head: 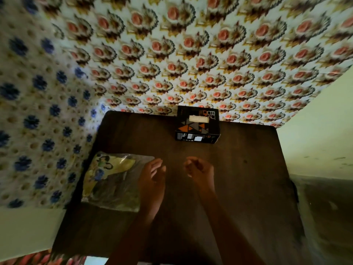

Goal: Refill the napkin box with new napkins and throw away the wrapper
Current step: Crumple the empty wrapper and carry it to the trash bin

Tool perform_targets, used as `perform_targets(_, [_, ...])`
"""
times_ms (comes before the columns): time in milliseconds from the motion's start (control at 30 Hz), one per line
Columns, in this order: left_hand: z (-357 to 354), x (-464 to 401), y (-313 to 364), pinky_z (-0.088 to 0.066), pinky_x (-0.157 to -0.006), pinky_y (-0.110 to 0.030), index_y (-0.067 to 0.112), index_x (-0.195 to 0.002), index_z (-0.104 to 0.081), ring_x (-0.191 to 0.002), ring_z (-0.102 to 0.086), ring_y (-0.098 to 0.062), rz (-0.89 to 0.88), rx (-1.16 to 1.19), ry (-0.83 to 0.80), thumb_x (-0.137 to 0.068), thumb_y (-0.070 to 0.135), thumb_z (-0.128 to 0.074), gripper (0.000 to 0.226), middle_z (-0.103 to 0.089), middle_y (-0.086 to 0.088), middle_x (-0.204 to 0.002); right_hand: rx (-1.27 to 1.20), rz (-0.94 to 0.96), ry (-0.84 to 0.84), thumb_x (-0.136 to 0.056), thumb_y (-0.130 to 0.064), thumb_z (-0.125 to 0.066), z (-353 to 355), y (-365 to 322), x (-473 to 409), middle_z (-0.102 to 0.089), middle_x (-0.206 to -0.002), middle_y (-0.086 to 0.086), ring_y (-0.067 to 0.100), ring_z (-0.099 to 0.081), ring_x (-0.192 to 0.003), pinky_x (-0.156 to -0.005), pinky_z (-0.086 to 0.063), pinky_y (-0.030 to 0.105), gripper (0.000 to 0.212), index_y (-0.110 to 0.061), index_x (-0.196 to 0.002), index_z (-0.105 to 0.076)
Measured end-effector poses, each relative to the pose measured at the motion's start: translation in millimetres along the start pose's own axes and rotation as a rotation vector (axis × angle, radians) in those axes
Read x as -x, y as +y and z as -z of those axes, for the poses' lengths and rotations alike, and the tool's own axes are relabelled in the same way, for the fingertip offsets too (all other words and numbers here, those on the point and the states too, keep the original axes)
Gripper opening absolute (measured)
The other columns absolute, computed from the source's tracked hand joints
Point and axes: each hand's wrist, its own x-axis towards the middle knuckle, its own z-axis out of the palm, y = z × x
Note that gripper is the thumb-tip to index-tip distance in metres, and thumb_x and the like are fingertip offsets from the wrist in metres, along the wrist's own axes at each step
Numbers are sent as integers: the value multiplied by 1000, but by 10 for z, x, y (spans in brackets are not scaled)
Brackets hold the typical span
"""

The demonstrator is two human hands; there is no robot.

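Observation:
A black napkin box (197, 124) with orange and grey triangles stands at the far edge of a dark wooden table (248, 169), and white napkin shows in its top slot. A flat clear plastic wrapper (112, 180) with a yellow printed picture lies at the table's left side. My left hand (152, 176) hovers just beside the wrapper's right edge, fingers apart and holding nothing. To the right, my right hand (199, 169) is loosely curled over the table's middle, and nothing shows in it.
A floral cloth with pink roses (210, 54) covers the area behind the table. A cloth with blue flowers (38, 111) lies to the left. A pale wall (315, 131) rises on the right.

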Motion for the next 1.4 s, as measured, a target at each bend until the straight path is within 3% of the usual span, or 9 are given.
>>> perform_targets(233, [946,-96,-579,-47,-95,-27,17,-119,-67,-112,-62,-18,-126,-216,134,-92,40,-61,36,-64,4,-120,61,-23,-45,-95,-15,-64,-842,204,380,-77,-94,-1,17,-75,-90,-85,-62,42,15,-27,-98,-72])
perform_targets(333, [1387,-217,-892,-43,-108,-43,6,-121,-66,-127,-52,-39,-145,-463,167,-88,47,-55,54,-56,-22,-135,192,-52,-52,-93,-17,-66,-1174,320,423,-76,-95,-5,14,-73,-91,-84,-62,40,13,-25,-99,-74])
perform_targets(500, [1749,-238,-1178,-27,-115,-67,31,-143,-52,-148,-22,-49,348,-548,181,-79,38,-80,71,-19,-15,-166,478,6,-106,-83,-19,-72,-1548,555,301,-60,-122,1,19,-64,-108,-87,-60,36,40,-26,-122,-63])
perform_targets(600, [1890,-357,-1479,-30,-117,-63,15,-152,-41,-146,-31,-50,290,-503,104,-79,39,-77,85,-31,-24,-160,670,47,-117,-85,-19,-73,-1693,607,153,-47,-139,6,17,-48,-122,-93,-44,15,60,-18,-140,-49])
perform_targets(833, [1950,-648,-1520,-56,-97,-45,22,-160,-19,-120,-64,-26,174,-341,-52,-89,3,-70,90,-60,-9,-135,960,-5,-295,-90,-24,-66,-1900,574,-189,-34,-157,6,35,-40,-141,-109,-41,57,71,-27,-152,-29])
perform_targets(1000, [1881,-974,-1474,-55,-101,-41,23,-130,-66,-126,-56,-28,-100,-610,-192,-83,10,-78,51,-57,-8,-134,1166,129,-446,-96,-18,-57,-1962,594,-157,-31,-160,-9,26,-32,-146,-112,-21,67,62,-39,-148,-34])
perform_targets(1100, [1799,-1121,-1411,-54,-90,-24,22,-113,-72,-125,-51,-31,-154,-701,-166,-73,9,-86,45,-44,-11,-137,1175,180,-555,-94,-25,-58,-1939,631,-80,-29,-161,-10,23,-20,-151,-116,-13,67,63,-39,-151,-34])
perform_targets(1267, [1709,-1341,-1350,-30,-117,-58,36,-158,-22,-152,-17,-43,-133,-913,-202,-59,39,-92,121,-9,-14,-168,1243,290,-599,-91,-24,-65,-1893,777,-107,-32,-160,-14,18,-20,-151,-115,-15,65,67,-41,-148,-37])
perform_targets(1400, [1668,-1416,-1376,-47,-108,-53,25,-137,-54,-137,-45,-37,-144,-989,-311,-69,34,-89,77,-47,-7,-149,1220,298,-572,-91,-26,-63,-1826,725,-125,-31,-160,-11,18,-19,-151,-114,-18,64,63,-38,-148,-38])
